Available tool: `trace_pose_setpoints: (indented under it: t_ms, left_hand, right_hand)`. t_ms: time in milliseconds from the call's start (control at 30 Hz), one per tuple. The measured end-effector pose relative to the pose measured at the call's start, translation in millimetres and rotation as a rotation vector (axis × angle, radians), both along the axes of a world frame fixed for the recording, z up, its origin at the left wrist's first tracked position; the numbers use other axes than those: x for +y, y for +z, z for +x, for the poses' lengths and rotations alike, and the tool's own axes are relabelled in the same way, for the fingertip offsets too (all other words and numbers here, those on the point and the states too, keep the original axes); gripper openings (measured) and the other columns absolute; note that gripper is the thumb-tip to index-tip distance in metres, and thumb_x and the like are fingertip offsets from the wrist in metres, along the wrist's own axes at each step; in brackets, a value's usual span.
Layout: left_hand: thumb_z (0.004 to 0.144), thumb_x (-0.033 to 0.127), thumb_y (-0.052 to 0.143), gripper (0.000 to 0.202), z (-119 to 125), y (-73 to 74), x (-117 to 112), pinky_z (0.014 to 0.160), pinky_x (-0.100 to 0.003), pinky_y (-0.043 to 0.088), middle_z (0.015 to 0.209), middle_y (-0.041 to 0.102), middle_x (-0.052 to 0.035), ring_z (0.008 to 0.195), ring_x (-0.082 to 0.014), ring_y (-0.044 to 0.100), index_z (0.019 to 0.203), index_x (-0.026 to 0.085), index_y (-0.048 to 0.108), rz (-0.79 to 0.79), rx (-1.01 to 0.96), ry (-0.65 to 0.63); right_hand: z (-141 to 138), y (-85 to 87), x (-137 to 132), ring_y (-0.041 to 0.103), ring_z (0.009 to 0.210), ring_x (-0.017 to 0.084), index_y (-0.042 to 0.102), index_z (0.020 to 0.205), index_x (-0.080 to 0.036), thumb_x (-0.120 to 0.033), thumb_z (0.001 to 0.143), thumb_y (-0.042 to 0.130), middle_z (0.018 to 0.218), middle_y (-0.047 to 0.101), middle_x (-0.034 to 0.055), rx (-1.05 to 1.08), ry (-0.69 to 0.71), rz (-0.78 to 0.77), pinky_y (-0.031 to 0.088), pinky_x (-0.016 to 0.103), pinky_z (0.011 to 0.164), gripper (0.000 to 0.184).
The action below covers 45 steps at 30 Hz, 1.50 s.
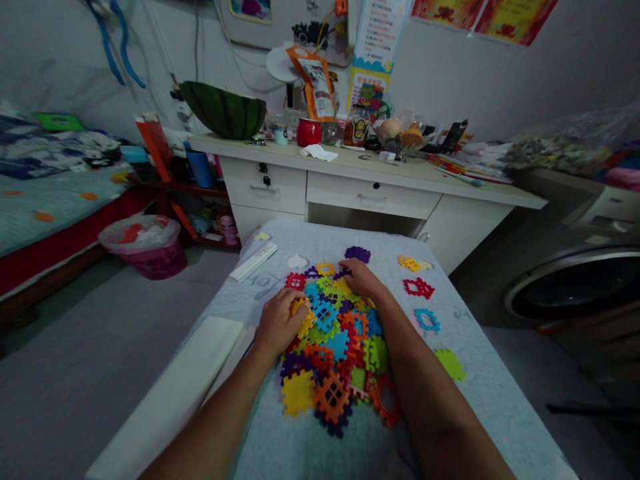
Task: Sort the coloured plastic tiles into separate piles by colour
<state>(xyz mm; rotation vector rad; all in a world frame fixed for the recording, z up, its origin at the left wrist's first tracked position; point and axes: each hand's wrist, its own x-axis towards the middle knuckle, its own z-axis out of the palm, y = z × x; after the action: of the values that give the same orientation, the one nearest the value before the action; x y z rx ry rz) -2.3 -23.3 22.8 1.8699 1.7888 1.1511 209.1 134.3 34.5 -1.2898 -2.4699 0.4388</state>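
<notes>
A heap of toothed plastic interlocking tiles [336, 345] in several colours lies on the cloth-covered table. My left hand [278, 323] is at the heap's left side, with thumb and fingers closed about a yellow tile [303, 321]. At the far edge of the heap is my right hand [362, 277], its fingers bent down on a small dark purple tile [341, 274], partly hidden by them. Just beyond that hand lies a purple tile [358, 253]. Down the right side, apart from the heap, are a yellow tile [409, 264], a red one [420, 288], a blue frame [427, 320] and a green square [451, 364].
A white bar-shaped object [254, 262] rests at the table's far left. Behind stands a white desk [280, 183] bearing a watermelon-patterned bowl [225, 110], a red pot [309, 132] and clutter. A washing machine [575, 247] is on the right, a pink bin [157, 259] on the left.
</notes>
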Motion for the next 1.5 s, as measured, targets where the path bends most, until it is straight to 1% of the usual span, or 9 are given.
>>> trace_pose_setpoints:
  t_ms: [167,367,500,700,967,1067,1300,1433,1500]
  left_hand:
    - [0.086,0.039,0.050,0.023,-0.5,-0.3,-0.4,0.086,-0.033,0.047,0.096,0.067,-0.0032,0.092,-0.0193,0.063,0.092,0.022,0.065,0.009,-0.008,-0.010]
    - [0.087,0.039,0.049,0.023,-0.9,-1.0,-1.1,0.087,-0.033,0.047,0.096,0.067,-0.0036,0.093,-0.0199,0.063,0.092,0.022,0.065,0.009,-0.009,-0.017]
    - [0.087,0.039,0.049,0.022,-1.0,-1.2,-0.7,0.087,-0.034,0.047,0.096,0.066,-0.0037,0.093,-0.0203,0.063,0.091,0.022,0.064,0.002,-0.006,-0.020]
    - [0.087,0.038,0.049,0.022,-0.4,1.5,-0.6,0.086,-0.033,0.047,0.096,0.067,-0.0038,0.093,-0.0205,0.063,0.090,0.022,0.064,0.011,-0.001,-0.015]
    - [0.087,0.038,0.049,0.022,0.6,3.0,-1.3,0.087,-0.034,0.047,0.097,0.066,-0.0039,0.094,-0.0208,0.062,0.090,0.022,0.064,-0.003,-0.003,-0.012]
    - [0.087,0.037,0.049,0.022,0.3,2.0,-0.9,0.087,-0.034,0.047,0.097,0.066,-0.0040,0.094,-0.0207,0.062,0.091,0.022,0.064,0.002,-0.004,-0.015]
    - [0.087,0.038,0.049,0.022,-0.9,0.5,-0.5,0.086,-0.034,0.047,0.098,0.067,-0.0041,0.094,-0.0209,0.063,0.091,0.022,0.064,-0.002,-0.001,-0.009]
    - [0.087,0.039,0.049,0.023,-1.0,-0.4,-0.3,0.087,-0.034,0.047,0.097,0.067,-0.0038,0.094,-0.0205,0.063,0.091,0.022,0.064,0.014,-0.010,-0.009]
    - [0.087,0.039,0.050,0.022,-0.9,-1.3,-0.2,0.087,-0.033,0.047,0.097,0.067,-0.0034,0.094,-0.0202,0.063,0.090,0.023,0.064,0.022,-0.007,-0.006]
  right_hand:
    - [14.8,11.8,3.7,0.059,0.081,0.016,0.073,0.093,-0.016,-0.006,0.068,0.058,0.092,0.068,0.0054,0.041,-0.095,-0.040,0.045,0.025,0.076,0.030]
    - [39.4,22.4,5.7,0.054,0.060,0.011,0.069,0.075,-0.017,-0.017,0.065,0.064,0.064,0.063,-0.0032,0.263,-0.146,-0.227,0.040,0.021,0.057,0.011]
    - [49.0,21.6,8.7,0.051,0.049,0.010,0.066,0.073,-0.016,-0.023,0.067,0.063,0.054,0.058,-0.0043,0.540,-0.291,-0.299,0.039,0.021,0.049,0.010]
    - [44.4,3.7,20.6,0.056,0.044,0.011,0.054,0.079,-0.018,-0.021,0.067,0.065,0.053,0.054,-0.0068,1.037,-0.659,-0.221,0.043,0.018,0.040,0.016]
    - [41.2,-13.1,30.3,0.062,0.046,0.011,0.044,0.082,-0.021,-0.016,0.071,0.068,0.055,0.056,-0.0079,1.357,-0.779,-0.377,0.053,0.019,0.045,0.027]
    - [40.1,-16.2,32.0,0.064,0.051,0.011,0.047,0.083,-0.020,-0.011,0.070,0.065,0.056,0.058,-0.0061,1.348,-0.782,-0.427,0.056,0.020,0.050,0.025]
    - [44.9,-23.3,33.2,0.062,0.052,0.012,0.059,0.082,-0.016,-0.013,0.064,0.061,0.057,0.059,-0.0040,1.085,-0.736,-0.396,0.053,0.023,0.053,0.019]
    - [49.7,-14.1,29.2,0.066,0.074,0.017,0.066,0.085,-0.017,-0.017,0.067,0.059,0.074,0.068,0.0016,0.750,-0.694,-0.120,0.055,0.030,0.073,0.019]
    - [45.9,-5.5,25.4,0.065,0.087,0.019,0.068,0.089,-0.017,-0.019,0.071,0.059,0.090,0.071,0.0049,0.524,-0.586,0.016,0.052,0.035,0.086,0.021]
